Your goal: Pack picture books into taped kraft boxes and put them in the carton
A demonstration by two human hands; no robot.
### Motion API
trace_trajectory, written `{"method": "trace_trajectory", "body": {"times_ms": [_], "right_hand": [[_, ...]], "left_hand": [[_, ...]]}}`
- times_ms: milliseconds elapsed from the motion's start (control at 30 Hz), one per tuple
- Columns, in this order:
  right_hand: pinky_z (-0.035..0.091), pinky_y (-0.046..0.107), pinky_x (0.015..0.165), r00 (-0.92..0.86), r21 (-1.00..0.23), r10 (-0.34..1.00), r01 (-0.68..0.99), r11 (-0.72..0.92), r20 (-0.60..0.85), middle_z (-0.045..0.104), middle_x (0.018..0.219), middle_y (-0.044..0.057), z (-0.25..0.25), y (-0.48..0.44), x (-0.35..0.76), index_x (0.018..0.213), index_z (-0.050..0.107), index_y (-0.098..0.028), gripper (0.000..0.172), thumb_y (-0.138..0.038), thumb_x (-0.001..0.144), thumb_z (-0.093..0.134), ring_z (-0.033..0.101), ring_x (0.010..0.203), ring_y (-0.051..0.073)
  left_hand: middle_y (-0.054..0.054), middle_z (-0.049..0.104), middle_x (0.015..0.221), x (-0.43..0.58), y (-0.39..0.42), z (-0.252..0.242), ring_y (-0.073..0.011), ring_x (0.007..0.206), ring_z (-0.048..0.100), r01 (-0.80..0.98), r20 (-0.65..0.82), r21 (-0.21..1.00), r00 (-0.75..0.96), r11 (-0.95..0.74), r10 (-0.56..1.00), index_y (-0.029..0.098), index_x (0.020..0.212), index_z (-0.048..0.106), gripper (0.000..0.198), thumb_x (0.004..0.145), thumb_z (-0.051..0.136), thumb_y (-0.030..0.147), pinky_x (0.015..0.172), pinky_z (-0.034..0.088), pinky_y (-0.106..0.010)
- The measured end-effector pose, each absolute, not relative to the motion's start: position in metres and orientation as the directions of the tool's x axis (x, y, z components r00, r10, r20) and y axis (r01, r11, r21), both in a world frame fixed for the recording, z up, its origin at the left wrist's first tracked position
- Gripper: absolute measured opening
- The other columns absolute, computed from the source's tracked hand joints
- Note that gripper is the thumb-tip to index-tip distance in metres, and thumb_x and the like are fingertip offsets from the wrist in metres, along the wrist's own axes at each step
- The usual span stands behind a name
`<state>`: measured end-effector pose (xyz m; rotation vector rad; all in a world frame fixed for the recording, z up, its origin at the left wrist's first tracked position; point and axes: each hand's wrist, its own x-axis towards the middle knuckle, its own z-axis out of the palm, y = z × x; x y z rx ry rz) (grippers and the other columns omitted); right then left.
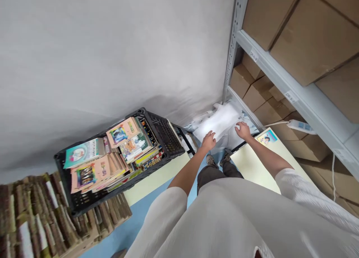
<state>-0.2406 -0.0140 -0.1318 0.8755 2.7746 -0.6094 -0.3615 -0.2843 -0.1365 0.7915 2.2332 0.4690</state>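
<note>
Both my arms reach down and forward over a white sheet-like thing, perhaps paper or plastic, low in the corner between the wall and the shelving. My left hand is in front of its near left edge, fingers apart and a little bent. To the right, my right hand is beside it with curved, separated fingers. I see nothing in either hand. Whether the fingertips touch the white material I cannot tell. More crumpled white and pale blue material lies around and under it.
At left, a black plastic crate holds several books. Stacked flattened cardboard lies below it. A metal shelf with cardboard boxes rises at right. A pale tabletop with a small booklet and a white power strip are nearby.
</note>
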Motion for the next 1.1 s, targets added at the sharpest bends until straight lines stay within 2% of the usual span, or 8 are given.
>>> {"method": "trace_trajectory", "body": {"times_ms": [167, 367, 600, 733, 900, 1100], "right_hand": [[0.049, 0.046, 0.103, -0.773, -0.283, 0.518, 0.623, 0.729, -0.368, 0.07, 0.139, 0.019, -0.189, 0.019, -0.273, 0.13, 0.072, -0.018, 0.034, -0.032, 0.104, 0.055, 0.06, 0.127, 0.037], [0.049, 0.046, 0.103, -0.753, -0.24, 0.491, 0.624, 0.744, -0.438, 0.069, 0.139, 0.02, -0.276, 0.046, -0.297, 0.132, 0.071, -0.018, 0.034, -0.03, 0.104, 0.056, 0.06, 0.128, 0.037], [0.048, 0.05, 0.106, -0.73, -0.193, 0.493, 0.632, 0.751, -0.473, 0.067, 0.142, 0.022, -0.393, 0.07, -0.335, 0.136, 0.07, -0.018, 0.038, -0.031, 0.102, 0.058, 0.058, 0.131, 0.04], [0.046, 0.054, 0.109, -0.718, -0.147, 0.487, 0.623, 0.768, -0.498, 0.066, 0.143, 0.024, -0.451, 0.079, -0.349, 0.141, 0.066, -0.017, 0.045, -0.035, 0.1, 0.06, 0.057, 0.131, 0.041], [0.039, 0.058, 0.114, -0.697, -0.06, 0.485, 0.601, 0.797, -0.528, 0.062, 0.15, 0.026, -0.501, 0.089, -0.359, 0.147, 0.061, -0.015, 0.053, -0.042, 0.101, 0.062, 0.053, 0.138, 0.043], [0.037, 0.062, 0.113, -0.676, 0.005, 0.522, 0.609, 0.793, -0.52, 0.056, 0.152, 0.031, -0.532, 0.096, -0.373, 0.15, 0.057, -0.013, 0.062, -0.051, 0.102, 0.062, 0.05, 0.139, 0.048]], "left_hand": [[-0.014, 0.043, 0.18, -0.373, -0.273, -0.184, -0.0328, 0.164, 0.046, 0.298, -0.566, 0.509, -0.59, 0.807, 0.575, 0.021, 0.158, 0.06, 0.054, 0.105, 0.056, 0.024, 0.133, 0.041, -0.048], [-0.013, 0.047, 0.177, -0.395, -0.262, -0.269, -0.0312, 0.165, 0.044, 0.239, -0.597, 0.501, -0.6, 0.832, 0.532, 0.021, 0.158, 0.061, 0.055, 0.104, 0.055, 0.02, 0.134, 0.042, -0.049], [-0.012, 0.05, 0.176, -0.412, -0.246, -0.373, -0.0325, 0.164, 0.046, 0.219, -0.568, 0.536, -0.62, 0.815, 0.541, 0.023, 0.159, 0.06, 0.059, 0.101, 0.058, 0.019, 0.137, 0.038, -0.052], [-0.013, 0.048, 0.176, -0.412, -0.233, -0.422, -0.0327, 0.164, 0.045, 0.23, -0.547, 0.564, -0.616, 0.793, 0.567, 0.021, 0.158, 0.061, 0.055, 0.103, 0.057, 0.019, 0.138, 0.036, -0.05], [-0.014, 0.047, 0.177, -0.407, -0.225, -0.458, -0.0327, 0.165, 0.044, 0.225, -0.541, 0.595, -0.599, 0.772, 0.591, 0.02, 0.158, 0.06, 0.054, 0.104, 0.057, 0.02, 0.138, 0.035, -0.051], [-0.012, 0.046, 0.178, -0.405, -0.228, -0.475, -0.0348, 0.166, 0.042, 0.228, -0.537, 0.609, -0.586, 0.76, 0.606, 0.021, 0.161, 0.058, 0.056, 0.105, 0.054, 0.021, 0.137, 0.038, -0.056]]}}
